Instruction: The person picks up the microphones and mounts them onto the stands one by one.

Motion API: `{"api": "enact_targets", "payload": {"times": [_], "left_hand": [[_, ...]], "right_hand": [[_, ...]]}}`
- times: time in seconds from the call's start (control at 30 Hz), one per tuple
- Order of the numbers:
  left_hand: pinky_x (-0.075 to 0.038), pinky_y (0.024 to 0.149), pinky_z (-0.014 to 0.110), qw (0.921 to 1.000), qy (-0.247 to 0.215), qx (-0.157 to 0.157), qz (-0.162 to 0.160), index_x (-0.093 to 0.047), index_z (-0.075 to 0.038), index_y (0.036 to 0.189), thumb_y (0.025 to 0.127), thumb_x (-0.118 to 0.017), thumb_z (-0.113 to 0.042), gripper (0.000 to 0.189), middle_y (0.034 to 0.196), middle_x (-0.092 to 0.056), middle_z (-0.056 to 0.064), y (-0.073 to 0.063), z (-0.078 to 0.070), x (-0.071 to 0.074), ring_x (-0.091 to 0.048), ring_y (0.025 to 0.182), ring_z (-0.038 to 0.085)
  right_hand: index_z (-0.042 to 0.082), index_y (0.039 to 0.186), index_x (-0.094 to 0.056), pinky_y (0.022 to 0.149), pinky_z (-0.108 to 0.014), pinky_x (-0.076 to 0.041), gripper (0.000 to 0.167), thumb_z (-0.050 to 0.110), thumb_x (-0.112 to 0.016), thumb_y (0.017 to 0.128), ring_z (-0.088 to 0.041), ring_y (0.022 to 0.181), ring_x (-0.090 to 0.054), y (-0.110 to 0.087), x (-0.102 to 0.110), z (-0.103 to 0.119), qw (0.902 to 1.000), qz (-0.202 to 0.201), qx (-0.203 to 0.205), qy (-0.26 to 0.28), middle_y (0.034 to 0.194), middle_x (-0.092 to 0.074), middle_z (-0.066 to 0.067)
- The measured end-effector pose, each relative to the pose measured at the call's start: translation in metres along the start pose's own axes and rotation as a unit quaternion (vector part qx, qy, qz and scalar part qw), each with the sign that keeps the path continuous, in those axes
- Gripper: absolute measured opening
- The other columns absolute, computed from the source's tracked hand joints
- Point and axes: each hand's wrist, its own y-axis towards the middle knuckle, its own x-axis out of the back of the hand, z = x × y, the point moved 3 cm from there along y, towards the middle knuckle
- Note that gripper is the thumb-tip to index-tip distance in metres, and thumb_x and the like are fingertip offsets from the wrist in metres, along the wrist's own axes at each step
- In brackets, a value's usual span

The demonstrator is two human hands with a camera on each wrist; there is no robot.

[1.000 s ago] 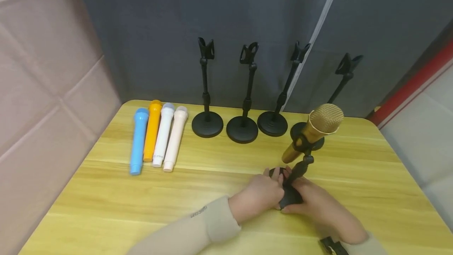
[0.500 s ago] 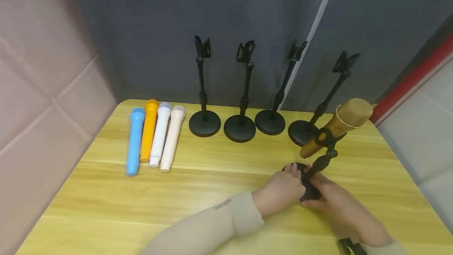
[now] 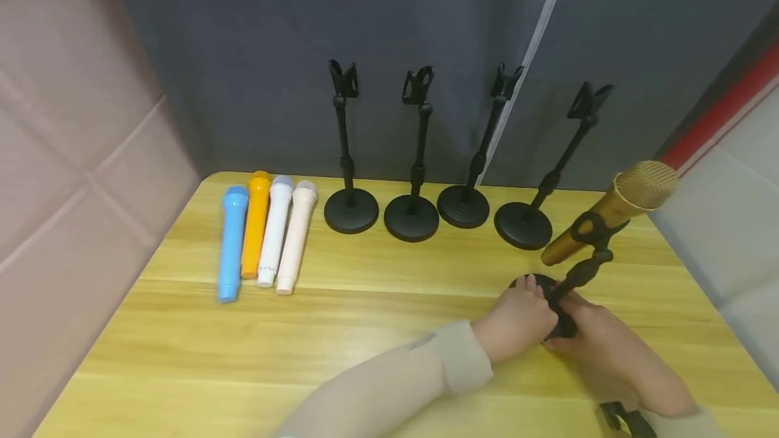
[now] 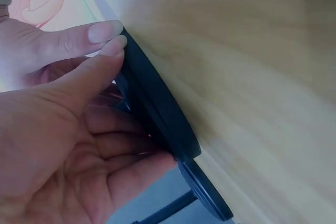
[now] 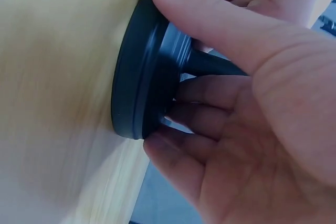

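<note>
In the head view a gold microphone (image 3: 608, 215) leans in the clip of a black microphone stand (image 3: 581, 274), its mesh head up and to the right. My left hand (image 3: 522, 322) grips the left side of the stand's round base, and my right hand (image 3: 611, 347) holds the right side. The left wrist view has the thumb (image 4: 97, 69) on the near rim of the base (image 4: 157, 103), other fingers curled along its upper face. Seen from the right wrist, the base (image 5: 139, 72) stands close over the wood, with the right thumb (image 5: 194, 11) on its rim.
Several black microphone stands with bare clips, one of them a stand (image 3: 525, 224) just beyond my hands, line the back of the table (image 3: 243, 357). At left lie a blue microphone (image 3: 232, 245), an orange one, a white one and a pale pink one. A dark grey partition (image 3: 274, 53) rises behind.
Both hands have moved right and slightly away with the stand and its gold microphone. The base of the rightmost back stand, partly covered earlier, is now in full view.
</note>
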Motion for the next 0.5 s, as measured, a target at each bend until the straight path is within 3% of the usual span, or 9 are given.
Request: {"api": "enact_targets", "payload": {"times": [0.27,0.5], "left_hand": [[-0.028,0.124,0.029,0.9987,-0.023,0.006,0.046,-0.056,-0.044,0.138,0.099,-0.058,-0.045,0.039,0.151,-0.049,-0.017,0.026,-0.014,0.006,-0.035,0.151,0.014],[-0.033,0.121,0.027,0.9996,-0.026,-0.007,0.013,-0.057,-0.041,0.139,0.104,-0.054,-0.04,0.036,0.148,-0.054,-0.014,0.044,-0.014,0.01,-0.041,0.147,0.012]], "right_hand": [[-0.014,0.131,-0.055,0.084,-0.058,-0.056,0.071,0.021,-0.087,0.077,-0.045,0.101,-0.07,-0.007,0.005,-0.008,0.999,-0.001,-0.011,-0.043,0.133,-0.056,-0.037],[-0.018,0.135,-0.049,0.09,-0.065,-0.052,0.067,0.012,-0.08,0.084,-0.059,0.114,-0.059,-0.011,0.006,-0.016,0.9985,0.0,-0.015,-0.053,0.14,-0.042,-0.046]]}}
